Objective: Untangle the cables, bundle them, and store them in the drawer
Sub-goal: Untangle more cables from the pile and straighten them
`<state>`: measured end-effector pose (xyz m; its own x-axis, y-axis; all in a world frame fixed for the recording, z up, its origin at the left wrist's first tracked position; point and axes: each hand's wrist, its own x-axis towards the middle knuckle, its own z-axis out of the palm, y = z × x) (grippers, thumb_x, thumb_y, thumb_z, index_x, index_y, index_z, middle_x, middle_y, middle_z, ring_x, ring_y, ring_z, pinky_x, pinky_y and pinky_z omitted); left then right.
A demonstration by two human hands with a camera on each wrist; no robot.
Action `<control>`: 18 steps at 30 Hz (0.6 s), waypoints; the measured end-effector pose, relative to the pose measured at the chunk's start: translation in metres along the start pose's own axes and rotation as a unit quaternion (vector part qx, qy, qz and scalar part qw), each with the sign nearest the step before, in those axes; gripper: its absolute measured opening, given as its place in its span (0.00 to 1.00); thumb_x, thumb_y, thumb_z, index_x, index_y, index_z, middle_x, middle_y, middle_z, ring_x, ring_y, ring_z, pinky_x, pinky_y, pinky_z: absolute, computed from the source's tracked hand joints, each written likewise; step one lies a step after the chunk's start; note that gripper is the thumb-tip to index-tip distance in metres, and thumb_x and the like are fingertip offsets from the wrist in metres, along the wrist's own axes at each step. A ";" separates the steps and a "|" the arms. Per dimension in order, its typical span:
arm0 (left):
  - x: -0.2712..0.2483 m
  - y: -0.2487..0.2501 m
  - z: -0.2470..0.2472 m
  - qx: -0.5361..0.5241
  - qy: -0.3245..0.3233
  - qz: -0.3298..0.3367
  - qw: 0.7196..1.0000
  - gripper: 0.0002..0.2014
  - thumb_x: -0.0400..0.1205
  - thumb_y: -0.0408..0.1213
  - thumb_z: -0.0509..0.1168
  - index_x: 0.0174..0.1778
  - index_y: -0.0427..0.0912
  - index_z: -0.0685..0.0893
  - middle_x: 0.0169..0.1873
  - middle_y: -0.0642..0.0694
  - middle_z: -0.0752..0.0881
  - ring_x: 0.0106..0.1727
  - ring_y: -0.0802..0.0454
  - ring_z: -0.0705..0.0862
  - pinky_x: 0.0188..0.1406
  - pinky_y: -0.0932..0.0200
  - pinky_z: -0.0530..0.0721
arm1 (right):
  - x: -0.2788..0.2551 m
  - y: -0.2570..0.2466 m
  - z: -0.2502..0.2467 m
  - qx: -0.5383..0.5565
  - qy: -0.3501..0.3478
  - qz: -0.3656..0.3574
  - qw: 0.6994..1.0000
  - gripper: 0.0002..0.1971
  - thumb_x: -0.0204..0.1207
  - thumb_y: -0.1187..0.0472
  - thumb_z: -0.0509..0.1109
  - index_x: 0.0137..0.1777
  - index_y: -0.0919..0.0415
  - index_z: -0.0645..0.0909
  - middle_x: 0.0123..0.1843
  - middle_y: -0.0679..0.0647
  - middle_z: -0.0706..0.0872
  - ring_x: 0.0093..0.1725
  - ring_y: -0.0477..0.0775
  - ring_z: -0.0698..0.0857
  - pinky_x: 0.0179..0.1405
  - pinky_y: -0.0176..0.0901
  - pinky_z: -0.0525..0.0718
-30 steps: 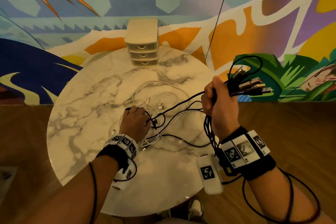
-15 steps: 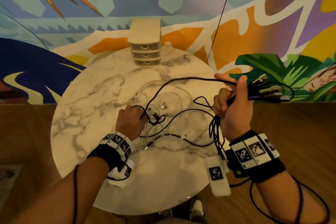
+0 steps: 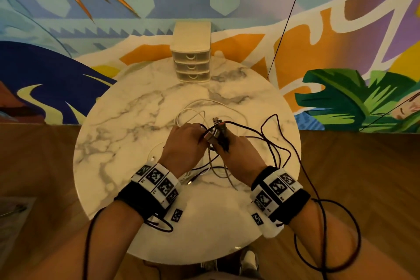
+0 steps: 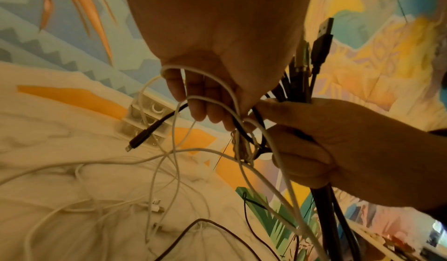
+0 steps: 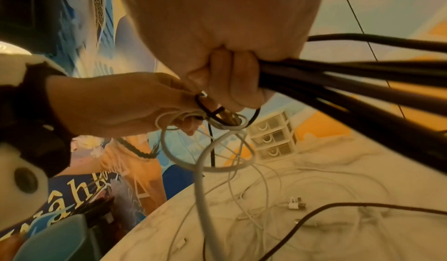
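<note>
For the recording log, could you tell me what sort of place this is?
Probably a lounge or café-style indoor space, not a workshop: a round marble table stands against a colourful painted mural on a wood floor, with a small drawer unit.

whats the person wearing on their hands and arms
Both forearms are bare, no sleeves or gloves. The left hand and right hand each have a black wrist strap topped by white blocks printed with black square-pattern markers. A thin dark cable loops from each strap along the forearm.
</note>
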<state>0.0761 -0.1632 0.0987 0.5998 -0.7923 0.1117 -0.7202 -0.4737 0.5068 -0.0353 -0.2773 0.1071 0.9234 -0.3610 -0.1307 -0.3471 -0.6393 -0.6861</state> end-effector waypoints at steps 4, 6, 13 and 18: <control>-0.006 0.001 -0.005 -0.026 -0.016 -0.005 1.000 0.15 0.70 0.44 0.55 0.33 0.39 0.84 0.31 0.43 0.87 0.36 0.39 0.84 0.39 0.43 0.79 | -0.003 -0.004 0.003 -0.040 -0.026 -0.041 0.998 0.13 0.82 0.56 0.60 0.64 0.59 0.72 0.38 0.60 0.84 0.32 0.58 0.75 0.31 0.46 0.69; -0.004 0.003 -0.006 -0.021 -0.036 -0.014 0.999 0.14 0.69 0.43 0.56 0.32 0.39 0.83 0.30 0.41 0.86 0.35 0.40 0.84 0.37 0.46 0.79 | -0.003 -0.005 0.004 -0.031 -0.021 -0.039 0.999 0.13 0.81 0.58 0.61 0.63 0.60 0.72 0.36 0.57 0.81 0.32 0.57 0.74 0.28 0.45 0.67; 0.016 -0.047 -0.020 -0.203 -0.007 -0.256 0.945 0.23 0.84 0.44 0.62 0.32 0.28 0.84 0.24 0.40 0.81 0.27 0.49 0.78 0.36 0.57 0.77 | -0.020 0.023 -0.008 0.132 0.020 0.006 0.991 0.09 0.81 0.61 0.61 0.46 0.43 0.75 0.31 0.37 0.80 0.31 0.34 0.79 0.34 0.30 0.71; 0.018 -0.055 -0.018 -0.193 0.035 -0.243 0.950 0.24 0.84 0.45 0.62 0.31 0.26 0.81 0.24 0.35 0.81 0.29 0.41 0.80 0.38 0.47 0.84 | -0.034 0.032 -0.005 0.102 -0.039 -0.004 0.994 0.16 0.81 0.63 0.62 0.51 0.35 0.78 0.38 0.35 0.84 0.34 0.37 0.80 0.39 0.28 0.74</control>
<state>0.1325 -0.1444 0.0878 0.8602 -0.4822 -0.1660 -0.1793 -0.5907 0.7868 -0.0785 -0.2890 0.0938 0.9388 -0.2976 -0.1732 -0.3055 -0.4879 -0.8177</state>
